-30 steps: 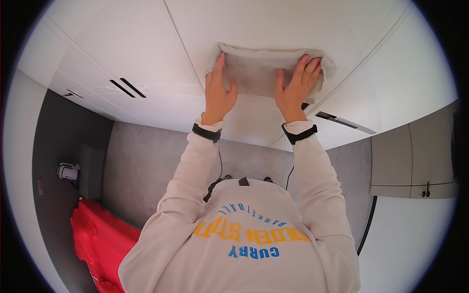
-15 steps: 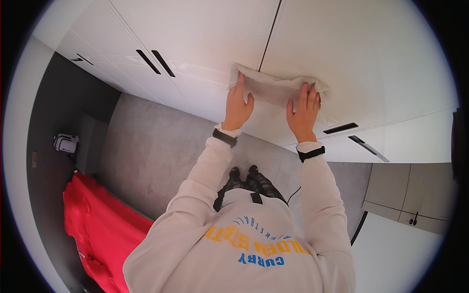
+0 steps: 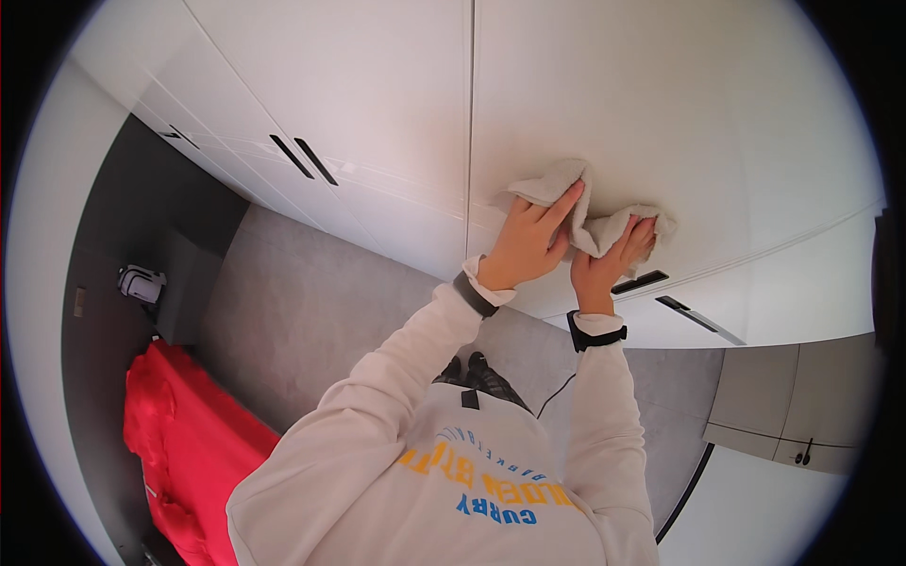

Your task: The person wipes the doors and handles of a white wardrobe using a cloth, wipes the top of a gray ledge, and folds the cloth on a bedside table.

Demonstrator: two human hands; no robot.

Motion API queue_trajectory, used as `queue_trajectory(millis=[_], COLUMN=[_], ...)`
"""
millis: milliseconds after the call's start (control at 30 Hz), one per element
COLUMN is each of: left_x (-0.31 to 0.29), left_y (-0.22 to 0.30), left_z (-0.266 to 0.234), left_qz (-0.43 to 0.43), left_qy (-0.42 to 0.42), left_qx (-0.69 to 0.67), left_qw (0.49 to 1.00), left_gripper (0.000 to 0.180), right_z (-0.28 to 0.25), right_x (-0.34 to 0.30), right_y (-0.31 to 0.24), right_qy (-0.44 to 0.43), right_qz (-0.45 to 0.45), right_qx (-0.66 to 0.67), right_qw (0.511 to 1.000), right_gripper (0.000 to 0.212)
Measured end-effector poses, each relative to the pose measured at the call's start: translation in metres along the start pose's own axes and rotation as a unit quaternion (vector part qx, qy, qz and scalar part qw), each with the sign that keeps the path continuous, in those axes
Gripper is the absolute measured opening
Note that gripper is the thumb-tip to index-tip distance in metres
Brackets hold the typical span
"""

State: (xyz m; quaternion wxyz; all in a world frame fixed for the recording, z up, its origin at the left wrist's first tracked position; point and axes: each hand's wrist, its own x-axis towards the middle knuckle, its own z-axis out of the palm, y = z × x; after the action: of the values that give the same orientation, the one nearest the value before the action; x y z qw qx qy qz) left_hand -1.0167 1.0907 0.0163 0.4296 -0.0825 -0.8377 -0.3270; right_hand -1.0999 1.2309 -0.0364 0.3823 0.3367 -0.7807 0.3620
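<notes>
A pale grey-white cloth is bunched against a glossy white cabinet door, just right of the vertical gap between two doors. My left hand grips the cloth's left part, its fingers pointing up and right over the fabric. The cloth's right end is held by my right hand, fingers bent against it. Between the two hands the fabric folds into a loose dip. Some fingertips are hidden in the folds. A dark door handle lies right beside my right hand.
More dark handles sit on the doors to the left. Below is a grey floor. A red cover lies at lower left, near a small white-and-dark bag. Beige cabinets stand at right, behind a white surface.
Both hands have come closer together, the left moving right and both slightly lower in view. The cloth, spread out before, is now bunched and off the door gap.
</notes>
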Motion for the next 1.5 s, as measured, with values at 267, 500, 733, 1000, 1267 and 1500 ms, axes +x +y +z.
queue_trajectory(millis=[267,500,733,1000,1267,1500], left_x=[-0.001,-0.029,-0.062,-0.082,-0.087,-0.070], left_y=[-0.025,-0.078,-0.136,-0.208,-0.264,-0.295], left_z=[-0.046,-0.143,-0.253,-0.374,-0.409,-0.426], left_qz=[-0.057,-0.122,-0.170,-0.240,-0.198,-0.173], left_qy=[0.059,0.135,0.200,0.159,0.191,0.195], left_qx=[0.139,0.208,0.186,0.085,0.115,0.210], left_qw=[0.987,0.961,0.947,0.954,0.954,0.942], left_gripper=[0.071,0.070,0.071,0.070,0.069,0.066], right_z=[0.047,0.116,0.206,0.314,0.352,0.358], right_x=[0.011,0.032,0.043,0.060,0.066,0.079], right_y=[-0.036,-0.116,-0.223,-0.328,-0.370,-0.420], right_qy=[0.070,0.076,0.010,0.010,-0.004,-0.096], right_qz=[0.007,-0.086,-0.102,-0.085,-0.126,-0.157], right_qx=[0.029,0.054,0.080,0.013,0.014,0.076], right_qw=[0.997,0.992,0.991,0.996,0.992,0.980], right_gripper=[0.076,0.066,0.063,0.064,0.063,0.060])
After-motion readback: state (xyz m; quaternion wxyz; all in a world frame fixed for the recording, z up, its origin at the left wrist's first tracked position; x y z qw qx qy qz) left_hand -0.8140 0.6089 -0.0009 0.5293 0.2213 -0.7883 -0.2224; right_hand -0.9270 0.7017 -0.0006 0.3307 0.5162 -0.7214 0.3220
